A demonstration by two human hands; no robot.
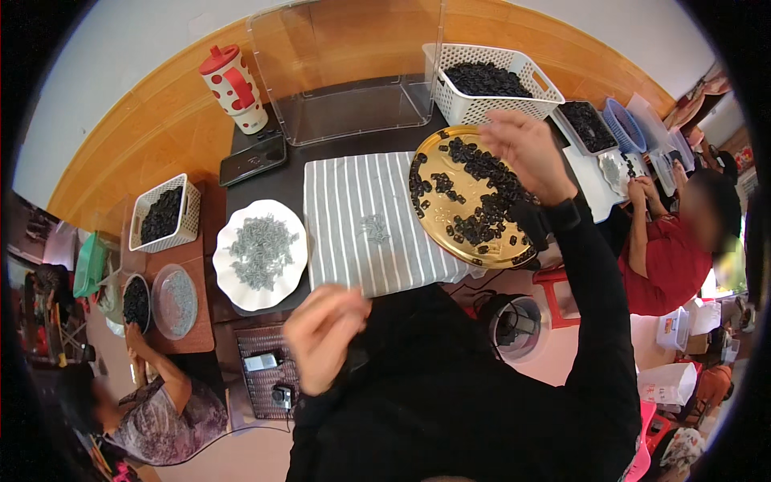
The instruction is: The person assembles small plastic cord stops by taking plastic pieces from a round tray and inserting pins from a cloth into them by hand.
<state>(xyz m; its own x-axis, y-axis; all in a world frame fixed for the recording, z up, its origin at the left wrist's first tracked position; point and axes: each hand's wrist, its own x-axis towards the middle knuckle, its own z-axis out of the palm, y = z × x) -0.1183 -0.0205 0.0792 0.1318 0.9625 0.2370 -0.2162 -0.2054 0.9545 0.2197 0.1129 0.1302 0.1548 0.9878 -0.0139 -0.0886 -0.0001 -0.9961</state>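
The left hand [325, 333] is smeared by motion, its fingers curled loosely near the lap, and I cannot tell whether they pinch anything. The right hand [524, 153] has its fingers bent forward and partly spread; whatever may sit between the fingertips is too small to make out. That hand and its black sleeve [598, 305] hide part of the round, shiny gold tray [479, 195] below. Beyond the hands, a large clear plastic case [345, 80] is cut off by the upper edge.

Well behind the right hand, a white plastic bag [671, 384] carries red printing (too small and skewed to read surely).

Small, glossy black pieces [502, 189] lie scattered over the tray, beneath and to the left of the right hand. Ahead and to the right of the left hand, a small heap of slender grey pieces [373, 229] rests on a grey-and-white striped cloth [337, 241] spread over the dark table [293, 173]. Ahead and to the left of that hand stands a white scalloped plate [224, 251] bearing a bigger grey mound [261, 251].
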